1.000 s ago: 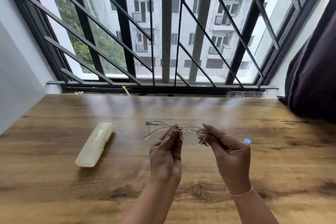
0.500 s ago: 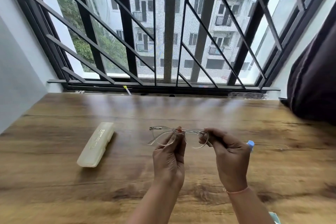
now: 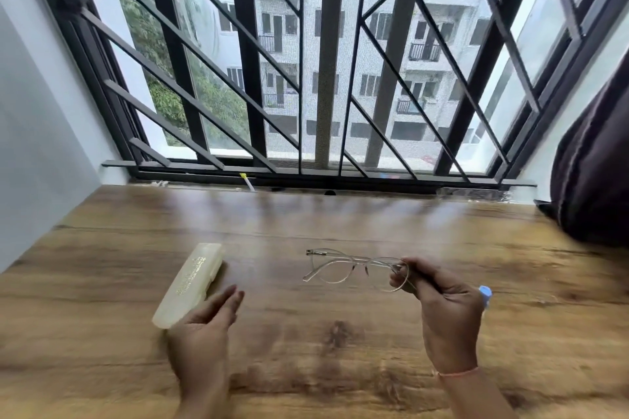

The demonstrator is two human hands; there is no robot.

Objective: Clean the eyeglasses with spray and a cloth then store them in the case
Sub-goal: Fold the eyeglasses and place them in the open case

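Clear-framed eyeglasses (image 3: 343, 267) hang above the wooden table (image 3: 306, 224), folded arms tucked behind the lenses. My right hand (image 3: 442, 309) pinches them at their right lens and hinge. A pale yellow closed glasses case (image 3: 189, 284) lies on the table to the left, running near to far. My left hand (image 3: 207, 326) hovers with straight fingers just right of the case's near end, holding nothing. A light blue cap of a small bottle (image 3: 486, 294) peeks out behind my right hand; the rest of it is hidden.
A barred window (image 3: 323, 78) closes off the far edge of the table. A dark curtain (image 3: 599, 160) bulges in at the right. A grey wall (image 3: 37, 133) bounds the left side. A small yellow-tipped stick (image 3: 246, 180) lies at the sill.
My left hand has let go of the glasses and moved left and nearer, toward the case. My right hand alone holds the glasses now, slightly further right.
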